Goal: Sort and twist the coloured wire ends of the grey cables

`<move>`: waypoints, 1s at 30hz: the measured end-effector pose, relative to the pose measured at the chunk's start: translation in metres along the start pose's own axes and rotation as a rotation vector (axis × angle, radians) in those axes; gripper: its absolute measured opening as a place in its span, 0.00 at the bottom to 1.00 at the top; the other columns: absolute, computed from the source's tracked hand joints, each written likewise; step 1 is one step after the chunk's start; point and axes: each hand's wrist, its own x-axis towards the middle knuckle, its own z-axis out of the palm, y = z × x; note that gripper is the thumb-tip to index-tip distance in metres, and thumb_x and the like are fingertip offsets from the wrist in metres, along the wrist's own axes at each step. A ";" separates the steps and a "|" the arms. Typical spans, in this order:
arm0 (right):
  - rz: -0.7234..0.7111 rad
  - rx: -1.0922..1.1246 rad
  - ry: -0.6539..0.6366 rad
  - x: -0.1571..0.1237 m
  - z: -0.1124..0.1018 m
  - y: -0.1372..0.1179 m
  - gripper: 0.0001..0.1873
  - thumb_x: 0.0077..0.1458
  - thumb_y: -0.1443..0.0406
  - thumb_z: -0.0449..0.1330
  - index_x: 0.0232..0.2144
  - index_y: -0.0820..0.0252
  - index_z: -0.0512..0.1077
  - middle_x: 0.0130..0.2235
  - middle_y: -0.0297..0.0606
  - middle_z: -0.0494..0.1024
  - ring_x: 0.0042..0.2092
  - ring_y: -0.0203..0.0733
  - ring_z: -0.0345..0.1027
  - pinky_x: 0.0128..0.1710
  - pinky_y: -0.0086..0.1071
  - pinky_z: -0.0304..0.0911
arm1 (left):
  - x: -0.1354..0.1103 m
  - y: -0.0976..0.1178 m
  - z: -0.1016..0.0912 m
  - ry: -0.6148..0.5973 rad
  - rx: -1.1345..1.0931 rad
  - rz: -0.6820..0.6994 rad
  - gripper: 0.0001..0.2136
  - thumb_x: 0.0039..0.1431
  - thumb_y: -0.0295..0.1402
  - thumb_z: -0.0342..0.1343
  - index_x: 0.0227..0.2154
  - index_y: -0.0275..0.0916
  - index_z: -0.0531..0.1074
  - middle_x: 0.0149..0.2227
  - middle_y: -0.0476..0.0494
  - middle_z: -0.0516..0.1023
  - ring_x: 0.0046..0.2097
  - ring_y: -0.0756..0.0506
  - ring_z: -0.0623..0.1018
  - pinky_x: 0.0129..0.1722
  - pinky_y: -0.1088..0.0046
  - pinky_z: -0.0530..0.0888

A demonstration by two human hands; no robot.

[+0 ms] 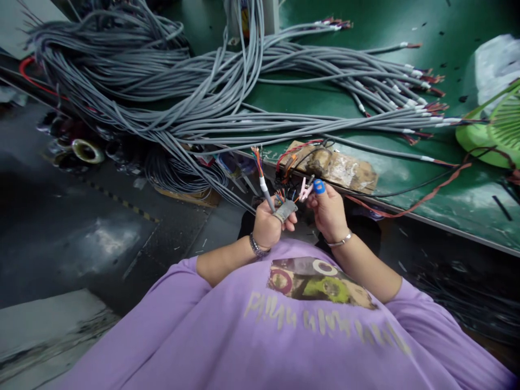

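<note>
My left hand [267, 227] is closed around a grey rectangular connector [286, 210] with several thin coloured wires at its far end. A grey cable [265, 190] also rises from this hand, its orange and multicoloured cores fanned out above a white band. Close by on the right, my right hand [332, 218] pinches a small pale pink clip [305, 189], which looks like a clothes peg. A blue cover [319, 187] sits on the right thumb. The clip's tip is near the connector's wires; whether they touch I cannot tell.
Long bundles of grey cables [211, 116] with stripped ends lie across the green table [447, 179]. Just beyond my hands is a tape-wrapped block [341, 169] by the table edge. A green fan [504, 127] stands at right. Wire spools [87, 151] lie below at left.
</note>
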 end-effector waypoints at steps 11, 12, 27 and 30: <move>0.295 0.255 -0.096 0.006 0.013 -0.002 0.25 0.46 0.43 0.68 0.27 0.56 0.71 0.25 0.30 0.73 0.27 0.33 0.66 0.29 0.29 0.65 | 0.000 -0.004 0.003 0.022 0.051 -0.050 0.19 0.48 0.49 0.65 0.27 0.37 0.68 0.20 0.52 0.75 0.16 0.55 0.70 0.14 0.80 0.58; 0.290 0.271 -0.094 0.006 0.013 -0.001 0.24 0.46 0.44 0.69 0.27 0.56 0.71 0.25 0.29 0.73 0.27 0.33 0.66 0.30 0.29 0.66 | 0.000 -0.004 0.003 0.022 0.052 -0.054 0.19 0.48 0.49 0.65 0.27 0.37 0.68 0.20 0.52 0.75 0.16 0.55 0.70 0.14 0.80 0.58; 0.386 0.331 -0.119 0.004 0.005 0.003 0.29 0.50 0.37 0.59 0.32 0.54 0.73 0.29 0.31 0.76 0.29 0.35 0.68 0.29 0.28 0.64 | -0.007 -0.011 -0.010 -0.046 0.014 -0.092 0.18 0.49 0.46 0.65 0.27 0.37 0.69 0.21 0.50 0.76 0.16 0.53 0.71 0.14 0.81 0.61; 0.421 0.346 -0.117 0.003 -0.003 0.005 0.26 0.51 0.39 0.61 0.31 0.55 0.72 0.28 0.30 0.76 0.28 0.34 0.67 0.27 0.27 0.63 | -0.006 -0.010 -0.017 -0.074 0.003 -0.142 0.18 0.48 0.46 0.65 0.26 0.36 0.69 0.20 0.50 0.75 0.16 0.53 0.71 0.14 0.81 0.59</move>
